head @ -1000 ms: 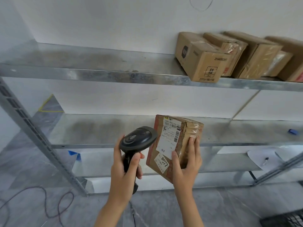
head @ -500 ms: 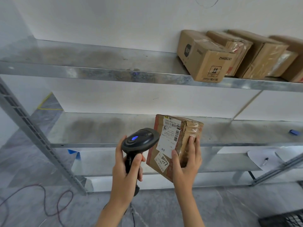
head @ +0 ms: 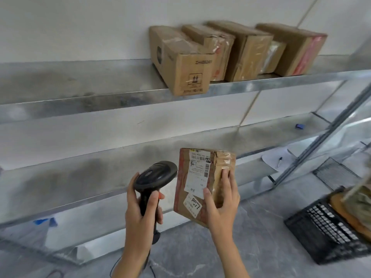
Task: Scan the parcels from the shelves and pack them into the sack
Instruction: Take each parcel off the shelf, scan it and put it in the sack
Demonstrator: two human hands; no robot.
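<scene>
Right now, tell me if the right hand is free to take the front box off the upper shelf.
Probably not yet: the right hand holds the parcel, and the left hand grips the scanner. The front box itself stands unblocked at the upper shelf edge.

Parcel stockroom: galvanised steel shelving [head: 120,101], taped cardboard boxes [head: 186,63].

The blue light on the scanner [head: 155,176] has gone out, and the view has swung right, bringing a black crate [head: 325,231] into sight on the floor.
</scene>
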